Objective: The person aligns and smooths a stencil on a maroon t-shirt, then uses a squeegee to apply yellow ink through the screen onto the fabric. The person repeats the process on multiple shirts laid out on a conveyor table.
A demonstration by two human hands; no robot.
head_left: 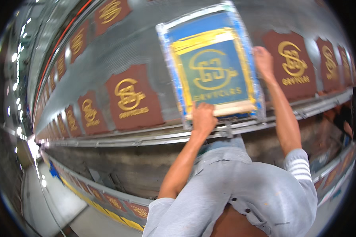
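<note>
A screen printing frame [171, 67] with taped silver and blue edges lies over the long grey printing table in front of me. Its mesh is blue-green with a logo, and yellow ink streaks cross its upper part and sides. Along the near end of the mesh rests a pale squeegee [235, 108]. My left hand [204, 119] is closed around the squeegee's left part, its fingers curled. My right hand [263, 62] grips the frame's right side about halfway up, with its fingertips partly hidden. What lies under the frame is hidden.
Maroon shirt pieces [132, 96] with yellow prints lie in rows along the table, left and right of the frame. A metal rail [146, 140] with small clamps runs along the near edge. Another table [103, 193] with printed pieces stands behind on the left. At far right, part of another person [344, 122] shows.
</note>
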